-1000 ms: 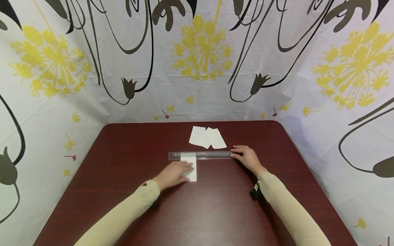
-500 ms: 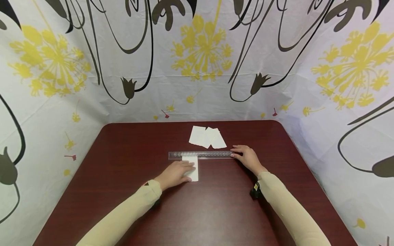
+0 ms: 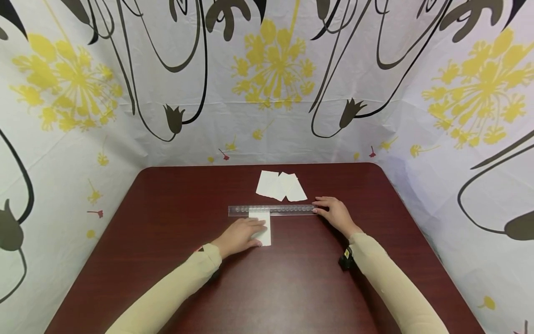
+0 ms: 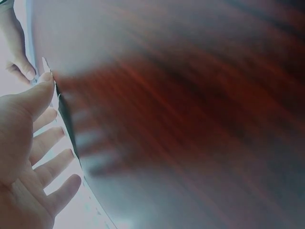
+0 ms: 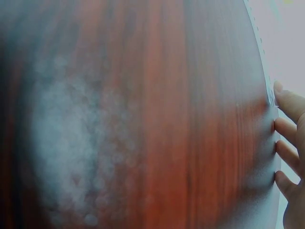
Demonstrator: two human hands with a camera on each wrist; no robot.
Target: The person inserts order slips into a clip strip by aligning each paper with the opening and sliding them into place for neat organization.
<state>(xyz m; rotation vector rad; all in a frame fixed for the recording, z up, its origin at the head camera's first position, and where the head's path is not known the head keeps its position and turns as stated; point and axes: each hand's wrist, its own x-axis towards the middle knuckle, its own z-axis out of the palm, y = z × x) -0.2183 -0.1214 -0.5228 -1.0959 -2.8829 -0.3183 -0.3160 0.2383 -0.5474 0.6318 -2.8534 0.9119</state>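
Lying flat on the red-brown table (image 3: 292, 283), in the head view, the clear ruler (image 3: 292, 210) runs from nine to three o'clock. From its centre, the white paper strip (image 3: 266, 235) is toward seven, its far end overlapping the ruler, and the loose white papers (image 3: 281, 187) lie near twelve. The left hand (image 3: 238, 235), toward eight, rests its extended fingers on the strip, pressing rather than gripping. The right hand (image 3: 336, 216), at three, touches the ruler's end with relaxed fingers.

In the left wrist view, the left hand sits at nine o'clock, fingers outstretched and spread.

In the right wrist view, the right hand is around four, fingers parted, one digit beside the ruler's end.
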